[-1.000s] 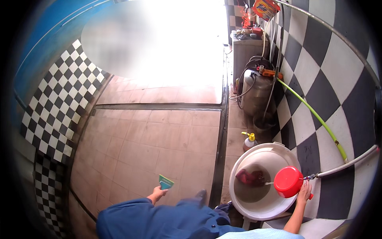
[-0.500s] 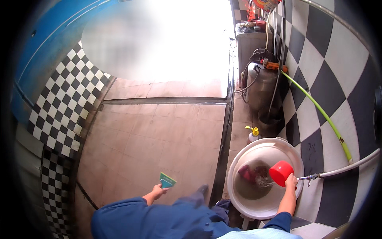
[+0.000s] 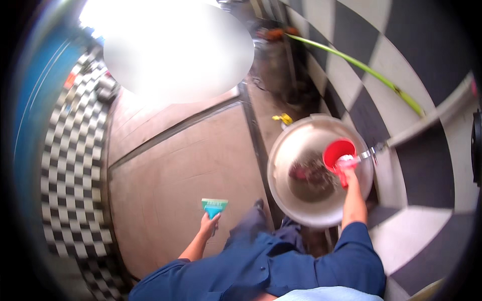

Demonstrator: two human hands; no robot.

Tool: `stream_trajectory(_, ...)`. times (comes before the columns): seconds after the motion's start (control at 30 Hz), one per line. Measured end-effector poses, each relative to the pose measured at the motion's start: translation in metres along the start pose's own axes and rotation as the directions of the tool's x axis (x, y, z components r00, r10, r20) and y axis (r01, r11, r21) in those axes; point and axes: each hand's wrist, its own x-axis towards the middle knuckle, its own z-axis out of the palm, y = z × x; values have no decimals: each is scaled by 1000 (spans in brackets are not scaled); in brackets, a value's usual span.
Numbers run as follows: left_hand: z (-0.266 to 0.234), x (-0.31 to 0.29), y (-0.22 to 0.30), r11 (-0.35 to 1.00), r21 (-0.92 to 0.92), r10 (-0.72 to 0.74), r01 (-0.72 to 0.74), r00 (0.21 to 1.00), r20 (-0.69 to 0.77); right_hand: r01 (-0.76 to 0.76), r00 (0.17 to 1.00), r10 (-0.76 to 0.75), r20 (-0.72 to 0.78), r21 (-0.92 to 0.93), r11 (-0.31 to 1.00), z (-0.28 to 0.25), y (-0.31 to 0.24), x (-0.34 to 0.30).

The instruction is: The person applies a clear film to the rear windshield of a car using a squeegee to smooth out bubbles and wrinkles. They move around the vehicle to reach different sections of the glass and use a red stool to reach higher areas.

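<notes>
My right hand [image 3: 350,176] is closed round the handle of a red water dipper [image 3: 331,150], held above a large round whitish tub [image 3: 277,199]. The dipper's mouth is under the metal tap [image 3: 372,151], and water runs into it. In the tub, dark water stirs around a dark red cloth [image 3: 299,171]. Out to the left, over the floor, my left hand [image 3: 211,223] grips a small teal scraper [image 3: 214,206] with a pale, wide blade pointing away from me.
Behind the tub stands a bottle with a yellow spray head [image 3: 284,119]. A metal tank [image 3: 277,62] is farther back. A green hose [image 3: 359,62] and a white pipe [image 3: 427,123] run along the chequered wall [image 3: 424,160]. A dark channel [image 3: 175,131] crosses the tiled floor.
The view has turned right. The red dipper has shifted from beside the water stream to under the tap, its mouth now facing up. The scraper remains in my left hand, its blade turned more level.
</notes>
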Motion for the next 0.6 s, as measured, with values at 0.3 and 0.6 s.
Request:
stream_trajectory(0.3,279,154,113,986,156,-159,62,655,739,20,981,39,-190,295,955,95,-29,-176)
stream_trajectory(0.6,540,206,72,766,117,263,-632,475,840,-7,941,78,-329,211,977,111,-6,-226)
